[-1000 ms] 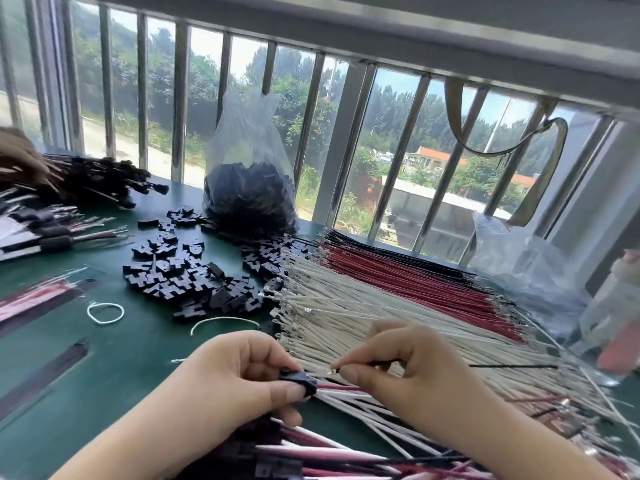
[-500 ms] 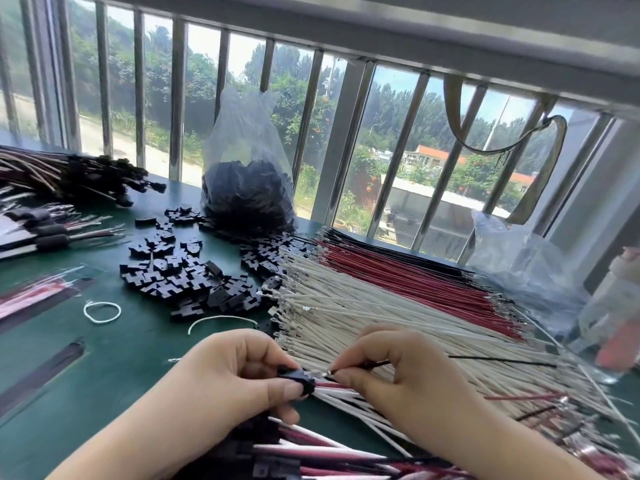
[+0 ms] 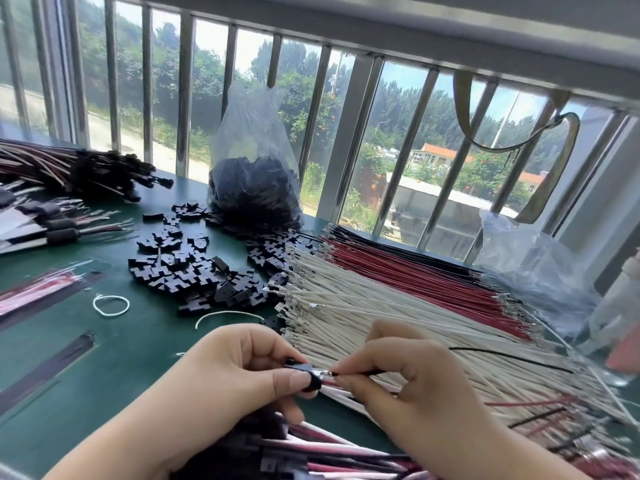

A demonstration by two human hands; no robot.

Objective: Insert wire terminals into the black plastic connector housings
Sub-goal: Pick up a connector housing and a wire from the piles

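Black connector housing (image 3: 309,375) is pinched between thumb and fingers of the left hand (image 3: 239,370), low over the green bench (image 3: 114,351). A black wire (image 3: 502,356) is pinched by the right hand (image 3: 401,375), its metal tip touching the housing's opening, beside the white wires (image 3: 398,317).

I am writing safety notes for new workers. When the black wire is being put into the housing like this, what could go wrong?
1. The right hand pinches the black wire close to its metal terminal, which meets the housing in the left hand; a tilted push might bend it.
2. A red wire appears already seated; the black one could enter the wrong slot.
3. The forearms hover over finished harnesses and may drag them.
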